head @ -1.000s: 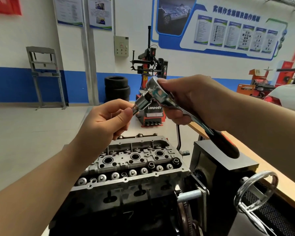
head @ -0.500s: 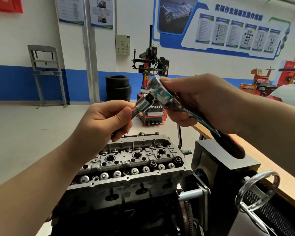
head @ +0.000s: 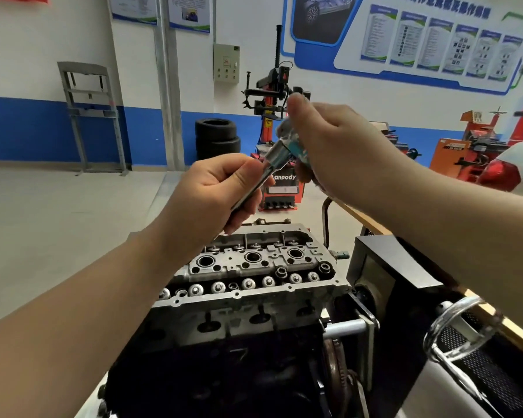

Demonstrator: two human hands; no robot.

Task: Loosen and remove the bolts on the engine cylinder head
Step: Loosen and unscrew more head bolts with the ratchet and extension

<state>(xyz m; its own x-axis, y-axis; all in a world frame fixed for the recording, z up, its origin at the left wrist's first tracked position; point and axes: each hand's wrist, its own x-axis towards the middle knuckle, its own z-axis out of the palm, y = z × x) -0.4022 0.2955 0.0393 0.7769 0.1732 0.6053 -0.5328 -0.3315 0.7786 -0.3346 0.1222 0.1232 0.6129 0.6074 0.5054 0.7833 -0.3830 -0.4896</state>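
**Tool still being made ready above the head**

The engine cylinder head (head: 254, 273) sits on its stand low in the middle of the view, its top face bare, with a row of round valve-gear caps along the near edge and three large bores behind them. Which of the small fasteners are the head bolts is hard to tell from here. Nothing touches the head.

Above it, well clear, both hands work on the tool. The left hand (head: 215, 191) is curled round the shank of a long socket extension (head: 264, 173), thumb on top. The right hand (head: 341, 152) wraps the ratchet head (head: 287, 131), which is blurred; its handle is hidden behind the hand. Extension and ratchet meet at the drive end.

By my judgement the step in hand is fitting or setting the socket on the ratchet, so no bolt is yet loosened. The next move calls for bringing the assembled tool down and seating the socket squarely on a bolt.

Behind stand a tyre changer (head: 277, 122) and stacked tyres (head: 217, 138); a chrome handwheel (head: 462, 330) is lower right.
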